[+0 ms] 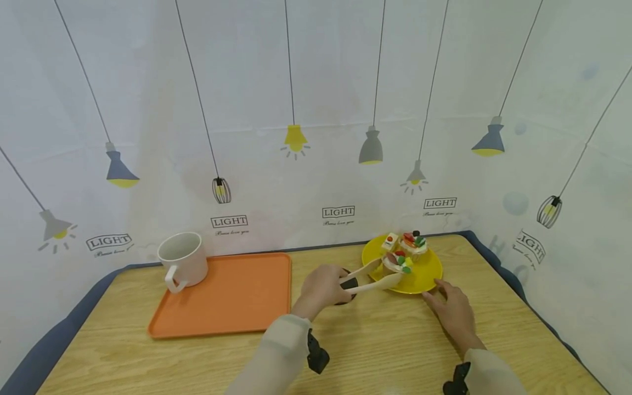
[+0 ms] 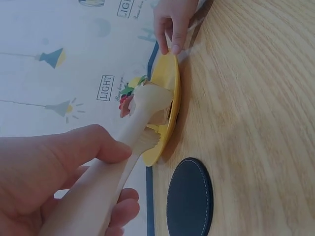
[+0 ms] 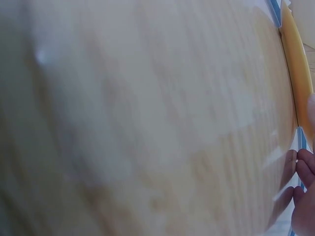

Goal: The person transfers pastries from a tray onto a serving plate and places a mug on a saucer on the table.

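Observation:
My left hand (image 1: 320,289) grips a pair of cream-coloured tongs (image 1: 376,285); in the left wrist view the thumb (image 2: 115,150) presses along one arm. The tong tips reach over the rim of a yellow plate (image 1: 424,278), one on each side of the nearest toy cupcake (image 1: 395,264), which is topped with white cream and fruit. Behind it on the plate are another decorated cupcake (image 1: 413,245) and a small cake piece (image 1: 390,242). My right hand (image 1: 454,311) pinches the plate's near right rim between thumb and fingers. The right wrist view catches only part of that hand.
A round black coaster (image 2: 189,199) lies on the wooden table (image 1: 375,345) beneath my left hand. To the left is an orange tray (image 1: 232,299), with a white mug (image 1: 184,258) at its back left corner. A lamp-printed white backdrop (image 1: 326,175) rises behind the table.

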`<action>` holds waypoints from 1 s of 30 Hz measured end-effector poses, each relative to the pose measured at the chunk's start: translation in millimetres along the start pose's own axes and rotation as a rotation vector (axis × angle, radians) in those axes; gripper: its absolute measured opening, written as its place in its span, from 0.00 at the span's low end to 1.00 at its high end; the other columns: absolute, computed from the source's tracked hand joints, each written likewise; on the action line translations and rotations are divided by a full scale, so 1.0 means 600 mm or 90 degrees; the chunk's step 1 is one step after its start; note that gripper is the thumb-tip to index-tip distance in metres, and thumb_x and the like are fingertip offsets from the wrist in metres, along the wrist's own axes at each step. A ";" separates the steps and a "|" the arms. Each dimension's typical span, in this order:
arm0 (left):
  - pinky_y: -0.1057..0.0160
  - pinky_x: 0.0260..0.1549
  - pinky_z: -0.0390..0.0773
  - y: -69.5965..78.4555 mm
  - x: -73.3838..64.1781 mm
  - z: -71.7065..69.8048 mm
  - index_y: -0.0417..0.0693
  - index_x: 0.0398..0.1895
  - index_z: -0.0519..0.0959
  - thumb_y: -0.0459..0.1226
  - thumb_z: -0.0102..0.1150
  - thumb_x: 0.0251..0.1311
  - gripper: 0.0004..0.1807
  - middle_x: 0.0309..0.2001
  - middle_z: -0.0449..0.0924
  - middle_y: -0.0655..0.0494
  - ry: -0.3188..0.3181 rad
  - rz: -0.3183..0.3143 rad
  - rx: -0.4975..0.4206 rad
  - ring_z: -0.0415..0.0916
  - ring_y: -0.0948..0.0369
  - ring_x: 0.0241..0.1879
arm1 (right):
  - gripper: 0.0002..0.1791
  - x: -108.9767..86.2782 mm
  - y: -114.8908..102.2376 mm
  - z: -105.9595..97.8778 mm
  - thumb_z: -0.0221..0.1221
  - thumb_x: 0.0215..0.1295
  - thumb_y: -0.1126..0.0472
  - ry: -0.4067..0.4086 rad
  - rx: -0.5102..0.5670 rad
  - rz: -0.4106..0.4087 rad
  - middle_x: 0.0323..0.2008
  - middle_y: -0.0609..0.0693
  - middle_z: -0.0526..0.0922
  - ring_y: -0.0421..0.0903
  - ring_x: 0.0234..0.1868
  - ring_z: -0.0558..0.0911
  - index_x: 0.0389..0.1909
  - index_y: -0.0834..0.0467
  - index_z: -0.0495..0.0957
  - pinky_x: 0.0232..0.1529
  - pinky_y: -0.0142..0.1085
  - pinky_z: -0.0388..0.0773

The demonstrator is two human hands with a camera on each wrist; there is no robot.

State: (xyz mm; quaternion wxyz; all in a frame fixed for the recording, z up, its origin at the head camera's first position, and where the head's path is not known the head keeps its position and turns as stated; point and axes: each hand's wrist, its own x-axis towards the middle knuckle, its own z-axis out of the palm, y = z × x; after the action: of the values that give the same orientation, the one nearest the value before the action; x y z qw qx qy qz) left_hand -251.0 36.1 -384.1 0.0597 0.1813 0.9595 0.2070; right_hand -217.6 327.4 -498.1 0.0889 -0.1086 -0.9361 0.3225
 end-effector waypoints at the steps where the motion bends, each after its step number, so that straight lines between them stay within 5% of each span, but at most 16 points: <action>1: 0.65 0.17 0.68 -0.001 0.000 0.000 0.53 0.36 0.84 0.42 0.70 0.44 0.13 0.27 0.76 0.63 -0.003 -0.001 -0.002 0.69 0.63 0.22 | 0.39 0.000 0.000 0.000 0.53 0.64 0.43 0.000 -0.001 0.000 0.57 0.71 0.65 0.67 0.57 0.65 0.64 0.68 0.60 0.56 0.60 0.59; 10: 0.65 0.16 0.68 0.000 0.002 -0.002 0.53 0.29 0.84 0.42 0.70 0.44 0.08 0.23 0.75 0.64 -0.023 -0.007 -0.020 0.68 0.62 0.21 | 0.38 -0.002 0.000 0.000 0.53 0.64 0.43 -0.002 0.007 0.006 0.56 0.71 0.65 0.66 0.56 0.65 0.64 0.68 0.60 0.56 0.59 0.60; 30: 0.66 0.19 0.69 0.021 0.007 0.028 0.50 0.47 0.82 0.44 0.71 0.44 0.23 0.34 0.80 0.60 0.026 -0.009 -0.007 0.70 0.65 0.23 | 0.40 0.003 0.003 0.002 0.53 0.63 0.42 0.003 0.009 0.002 0.58 0.71 0.64 0.67 0.58 0.63 0.64 0.69 0.60 0.58 0.59 0.57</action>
State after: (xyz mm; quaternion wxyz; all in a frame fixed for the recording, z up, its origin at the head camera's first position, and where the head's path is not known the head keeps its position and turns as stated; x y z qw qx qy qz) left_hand -247.9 54.5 -394.3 0.0428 0.1700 0.9607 0.2153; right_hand -219.5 328.6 -500.2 0.0911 -0.1104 -0.9334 0.3290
